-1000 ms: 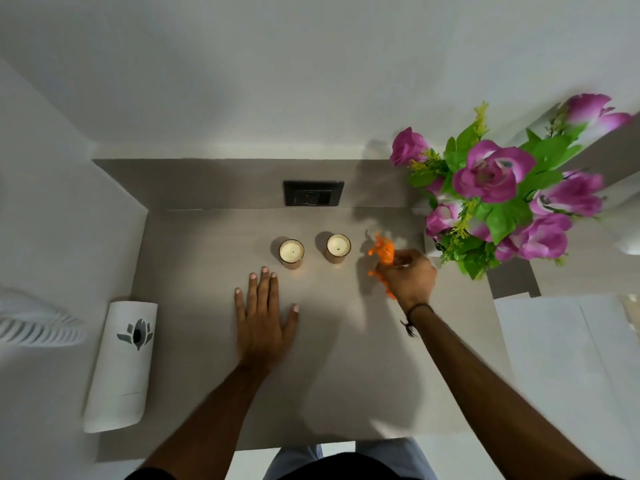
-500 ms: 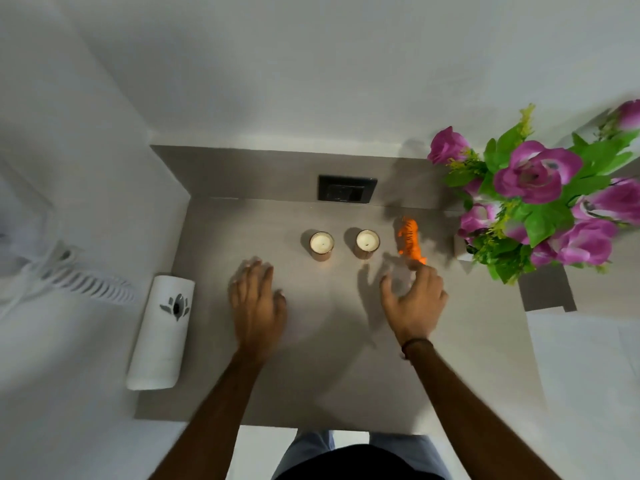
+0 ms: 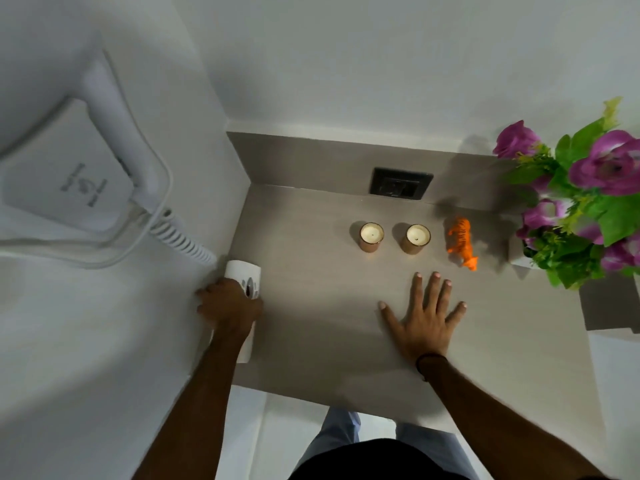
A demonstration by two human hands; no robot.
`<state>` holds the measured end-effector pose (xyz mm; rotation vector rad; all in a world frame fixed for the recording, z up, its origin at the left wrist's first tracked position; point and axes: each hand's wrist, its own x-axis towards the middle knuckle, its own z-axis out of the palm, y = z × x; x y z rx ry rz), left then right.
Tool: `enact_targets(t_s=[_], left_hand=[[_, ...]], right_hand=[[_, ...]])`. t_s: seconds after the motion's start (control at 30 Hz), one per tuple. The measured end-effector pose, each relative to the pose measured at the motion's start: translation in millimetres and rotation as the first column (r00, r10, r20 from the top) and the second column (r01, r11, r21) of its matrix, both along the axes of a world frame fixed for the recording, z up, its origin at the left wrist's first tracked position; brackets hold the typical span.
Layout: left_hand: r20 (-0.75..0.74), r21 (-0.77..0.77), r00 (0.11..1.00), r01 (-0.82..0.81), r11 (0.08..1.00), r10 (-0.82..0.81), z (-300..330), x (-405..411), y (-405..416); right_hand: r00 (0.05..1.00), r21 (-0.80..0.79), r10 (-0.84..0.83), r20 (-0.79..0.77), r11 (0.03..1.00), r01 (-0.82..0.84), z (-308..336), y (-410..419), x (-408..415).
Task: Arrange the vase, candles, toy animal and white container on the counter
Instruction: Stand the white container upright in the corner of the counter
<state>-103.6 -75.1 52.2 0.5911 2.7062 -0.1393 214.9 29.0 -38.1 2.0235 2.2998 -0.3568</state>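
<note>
A white container (image 3: pixel 243 272) with a dark leaf logo lies on its side at the counter's left edge; my left hand (image 3: pixel 229 307) is closed around its middle. Two small candles (image 3: pixel 371 236) (image 3: pixel 417 238) in brown cups stand side by side near the back. To their right an orange toy tiger (image 3: pixel 461 241) stands free. A vase (image 3: pixel 519 252) of purple flowers (image 3: pixel 609 168) with green leaves sits at the far right, mostly hidden by them. My right hand (image 3: pixel 424 315) lies flat on the grey counter (image 3: pixel 329 334), fingers spread, in front of the candles and the tiger.
A white wall-mounted dryer (image 3: pixel 65 168) with a coiled cord (image 3: pixel 187 242) hangs on the left wall, close above the container. A black socket plate (image 3: pixel 401 183) sits in the backsplash. White walls bound the counter at the back and left.
My right hand let go of the orange tiger and now lies flat on the counter. My left hand moved left and closed on the white container. The view swung left.
</note>
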Motion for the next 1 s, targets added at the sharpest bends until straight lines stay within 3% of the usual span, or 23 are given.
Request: enact_targets(t_s=[0.07,0.17,0.23,0.3,0.47,0.6,0.67,0.77,0.87,1.0], left_hand=[[0.090,0.101,0.994,0.051,0.994,-0.061,10,1,7],[-0.025,0.400,0.984,0.172,0.900,-0.177,21,18,16],[-0.034,0.618,0.995,0.097,0.780,-0.096,23,27,25],[0.031,0.742,0.999,-0.006,0.670,-0.025,22,34,32],[0.127,0.819,0.991,-0.132,0.558,0.047,8,40,40],[0.201,0.816,0.980,-0.166,0.553,-0.002,-11,31,25],[0.225,0.849,0.974,-0.190,0.494,-0.013,-20,33,14],[0.251,0.873,0.968,-0.229,0.431,0.006,-27,33,7],[0.247,0.878,0.969,-0.218,0.427,-0.012,-27,25,17],[0.249,0.879,0.968,-0.217,0.426,-0.020,-23,3,49]], right_hand=[[1.000,0.002,0.000,0.003,1.000,0.000,-1,0,1],[1.000,-0.010,0.004,0.003,1.000,-0.004,-2,0,1],[1.000,-0.028,0.011,0.006,1.000,-0.011,-1,0,2],[1.000,-0.044,0.021,0.000,0.999,-0.021,0,1,1],[1.000,-0.095,0.008,-0.018,0.995,-0.010,7,-4,-9],[0.991,0.032,0.078,-0.110,0.997,-0.075,23,-11,-32],[0.918,-0.001,0.168,-0.358,0.984,-0.180,33,-8,-58],[0.699,-0.189,0.077,-0.711,0.936,-0.296,55,4,-118],[0.607,-0.189,0.108,-0.787,0.895,-0.404,66,21,-178],[0.587,-0.176,0.095,-0.804,0.905,-0.387,72,55,-230]])
